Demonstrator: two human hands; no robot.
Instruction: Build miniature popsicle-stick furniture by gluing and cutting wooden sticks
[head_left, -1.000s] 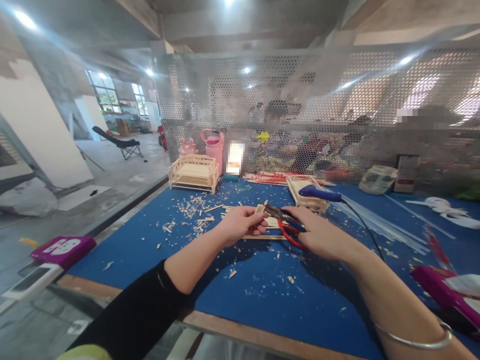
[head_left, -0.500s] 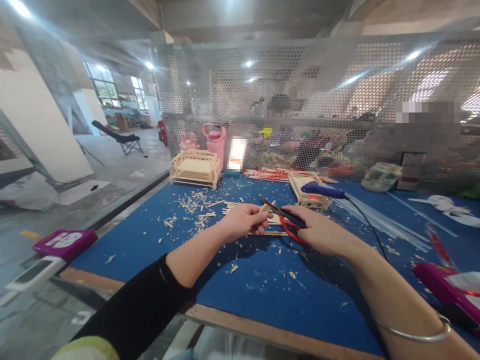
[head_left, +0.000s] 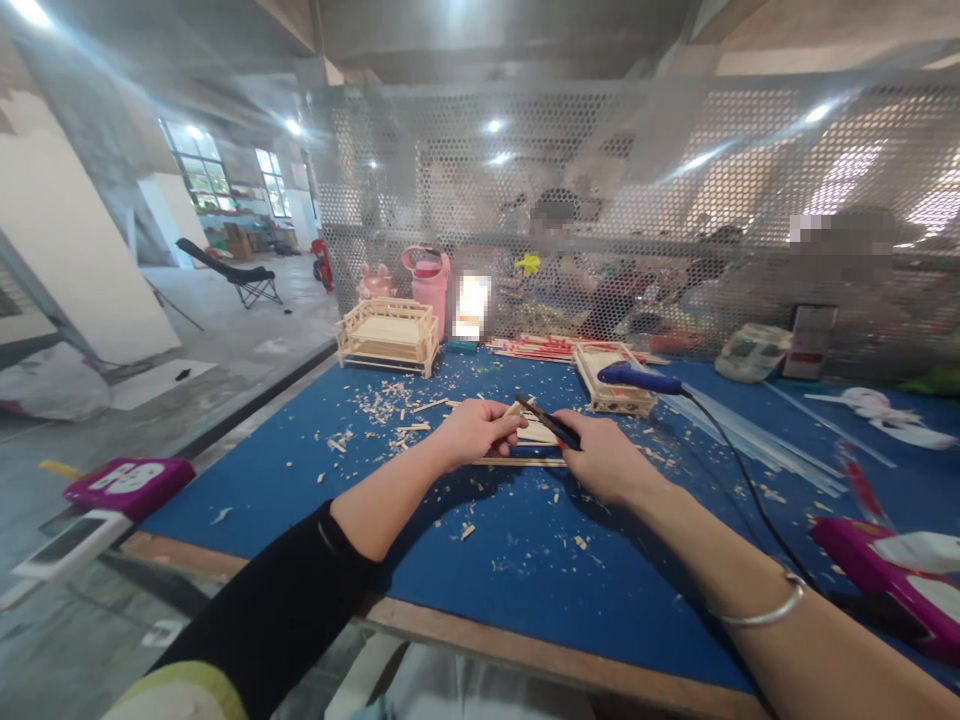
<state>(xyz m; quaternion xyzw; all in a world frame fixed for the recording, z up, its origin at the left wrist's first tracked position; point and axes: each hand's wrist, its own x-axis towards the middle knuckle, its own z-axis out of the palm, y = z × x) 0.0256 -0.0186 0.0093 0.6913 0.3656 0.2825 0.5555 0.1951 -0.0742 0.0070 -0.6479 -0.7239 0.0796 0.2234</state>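
My left hand point(head_left: 472, 435) is closed, pinching a short pale wooden stick point(head_left: 513, 410) between thumb and fingers. My right hand point(head_left: 606, 458) is wrapped round the handles of a pair of scissors point(head_left: 546, 416). The dark blades point up and left and reach the stick at my left fingertips. Whether they have cut into it I cannot tell. Below both hands, thin wooden strips point(head_left: 521, 462) lie on the blue table top point(head_left: 465, 590). My right fingers mostly hide the scissor handles.
Wood chips point(head_left: 382, 405) litter the table. A small wooden bed-like frame point(head_left: 388, 335) stands back left. Another wooden frame point(head_left: 615, 385) lies back right, with a blue corded tool point(head_left: 637, 378) resting across it. Clear strips point(head_left: 757, 430) lie at right. A perforated screen point(head_left: 465, 180) rises behind.
The scissor handles have come together, and their red loop no longer shows. My right hand has moved a little left. My left hand keeps its pinch on the stick and shifts slightly left.
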